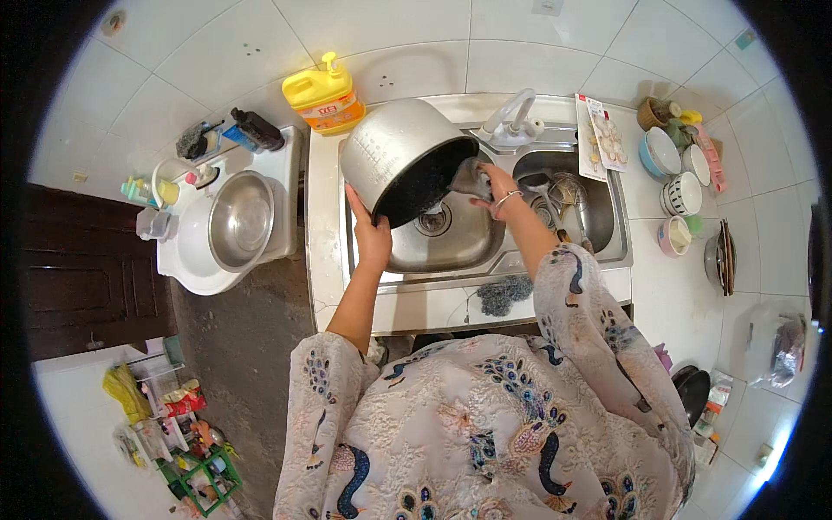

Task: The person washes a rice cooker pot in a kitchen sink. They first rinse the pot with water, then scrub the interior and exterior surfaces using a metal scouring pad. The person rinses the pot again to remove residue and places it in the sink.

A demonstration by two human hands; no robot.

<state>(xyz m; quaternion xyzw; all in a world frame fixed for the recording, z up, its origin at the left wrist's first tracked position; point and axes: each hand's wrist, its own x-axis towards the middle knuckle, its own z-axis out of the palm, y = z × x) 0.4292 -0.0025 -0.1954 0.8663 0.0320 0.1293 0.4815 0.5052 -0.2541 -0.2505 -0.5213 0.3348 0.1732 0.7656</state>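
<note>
Tilted over the left sink basin (pixel 446 247) is a silver rice cooker inner pot (pixel 394 143) with a dark inside, its mouth turned to the right and toward me. My left hand (pixel 371 232) grips the near left side of its rim. My right hand (pixel 501 191), with a bracelet at the wrist, is closed on a greyish cloth (pixel 471 178) at the pot's mouth. The pot hides part of the basin, though its drain (pixel 433 221) shows below the rim.
A white faucet (pixel 513 121) rises behind the sink. Metal utensils (pixel 568 191) lie in the right basin. A yellow pump jug (pixel 324 97) stands at back left, a dark scouring pad (pixel 504 295) on the front edge. Bowls (pixel 681 195) sit at right, a steel basin (pixel 242 221) at left.
</note>
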